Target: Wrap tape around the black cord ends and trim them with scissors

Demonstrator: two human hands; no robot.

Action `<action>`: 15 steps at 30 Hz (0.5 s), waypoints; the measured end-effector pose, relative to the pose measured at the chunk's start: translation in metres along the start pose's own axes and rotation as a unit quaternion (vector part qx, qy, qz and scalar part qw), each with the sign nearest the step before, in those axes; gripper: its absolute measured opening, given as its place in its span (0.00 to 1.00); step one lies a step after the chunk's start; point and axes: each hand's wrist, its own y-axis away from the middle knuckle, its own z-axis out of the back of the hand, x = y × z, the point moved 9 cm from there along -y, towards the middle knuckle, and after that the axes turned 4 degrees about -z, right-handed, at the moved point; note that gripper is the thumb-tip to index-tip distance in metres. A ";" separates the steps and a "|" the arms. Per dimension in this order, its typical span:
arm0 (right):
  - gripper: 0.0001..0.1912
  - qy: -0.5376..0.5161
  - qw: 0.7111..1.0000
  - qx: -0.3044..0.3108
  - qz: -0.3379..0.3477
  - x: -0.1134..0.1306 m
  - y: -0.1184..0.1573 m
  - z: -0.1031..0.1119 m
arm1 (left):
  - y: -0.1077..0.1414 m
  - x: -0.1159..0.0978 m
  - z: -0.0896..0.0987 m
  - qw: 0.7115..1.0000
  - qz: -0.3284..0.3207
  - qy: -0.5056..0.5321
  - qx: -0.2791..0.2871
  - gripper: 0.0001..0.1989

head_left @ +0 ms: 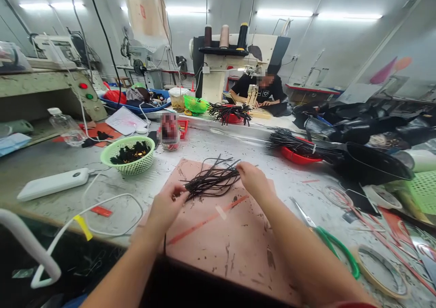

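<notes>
On the worktable, we have our two bare hands at a loose bundle of thin black cords, which lies spread above a pinkish-brown sheet. With our left hand, we pinch the left end of the bundle; the thumb and fingers are closed on it. Our right hand is at the opposite end, and its fingertips are closed on the cord ends there. On the sheet, nearer to us, we see a thin red strip lying diagonally.

To the left stand a pale green plastic basket holding small black pieces and, nearer to us, a white rectangular device with a cable. To the right lie scissors with green handles, beside a tan tape roll. Farther back, a shallow red bowl carries more black cords. Behind the large cream sewing machine we see a person in a black shirt, bending over dark material.
</notes>
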 end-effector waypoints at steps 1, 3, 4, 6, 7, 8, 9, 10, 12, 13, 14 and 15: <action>0.15 0.000 1.000 -0.005 0.000 0.006 -0.010 -0.002 | -0.011 0.009 0.007 1.000 0.016 0.001 -0.011 0.08; 0.14 0.000 1.000 -0.006 0.003 0.014 -0.029 -0.009 | -0.022 0.027 0.018 0.999 0.045 0.000 -0.028 0.11; 0.14 0.000 1.000 -0.003 0.005 0.017 -0.036 -0.013 | -0.023 0.035 0.023 0.998 0.058 0.005 -0.037 0.13; 0.14 -0.006 1.000 0.001 0.008 0.021 -0.042 -0.017 | -0.015 0.046 0.030 0.995 0.079 0.029 -0.051 0.14; 0.14 -0.012 1.000 -0.001 0.009 0.023 -0.042 -0.017 | -0.008 0.048 0.032 0.994 0.085 0.048 -0.053 0.13; 0.14 -0.020 1.000 -0.005 0.011 0.027 -0.038 -0.016 | 0.001 0.049 0.031 0.992 0.089 0.068 -0.052 0.11; 0.14 -0.030 0.999 -0.010 0.015 0.031 -0.030 -0.013 | 0.010 0.048 0.029 0.990 0.092 0.092 -0.048 0.10; 0.14 -0.039 0.999 -0.014 0.022 0.039 -0.020 -0.010 | 0.020 0.046 0.024 0.988 0.094 0.119 -0.037 0.09; 0.11 -0.080 0.995 0.005 0.054 0.060 0.009 -0.007 | 0.039 0.037 0.009 0.980 0.086 0.180 0.003 0.09; 0.09 -0.111 0.990 0.030 0.077 0.073 0.026 -0.007 | 0.047 0.030 0.000 0.976 0.073 0.202 0.033 0.10; 0.07 -0.184 0.974 0.081 0.103 0.087 0.045 -0.010 | 0.056 0.023 -0.009 0.973 0.056 0.214 0.065 0.10; 0.07 -0.251 0.951 0.135 0.122 0.101 0.065 -0.013 | 0.064 0.015 -0.017 0.971 0.035 0.215 0.098 0.09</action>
